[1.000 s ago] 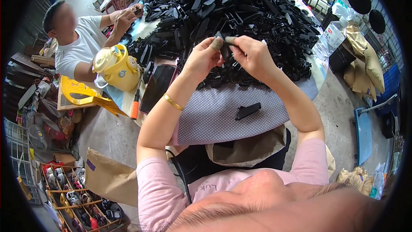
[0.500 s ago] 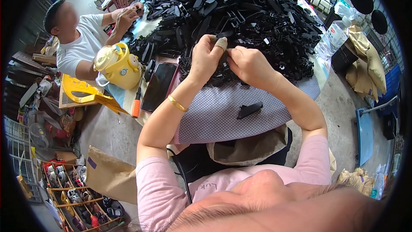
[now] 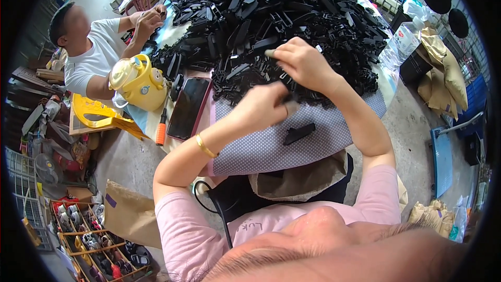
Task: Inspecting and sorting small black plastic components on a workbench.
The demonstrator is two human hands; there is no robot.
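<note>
My left hand [image 3: 265, 105], smeared by motion, hangs low over the near edge of the heap of black plastic parts [image 3: 250, 42]. Its fingers are curled, and a blurred black plastic piece shows between them. Farther out and to the right, my right hand [image 3: 307, 63] reaches over the heap with fingers drawn together. One fingertip there wears a tan cover; whatever sits in that pinch, if anything, is hidden. A single black plastic assembly [image 3: 299, 133] lies by itself on the dotted grey cloth [image 3: 250, 151] nearest me.
A phone [image 3: 189, 107], an orange-handled screwdriver [image 3: 161, 131] and a yellow jug [image 3: 136, 86] stand or lie left of the heap. Across the table's left side sits a co-worker [image 3: 96, 52], hands raised. An open sack [image 3: 300, 180] is below the table's near edge.
My hands have parted: the left came down toward me, while the right stayed over the heap, shifting slightly up. The lone assembly still lies on the cloth.
</note>
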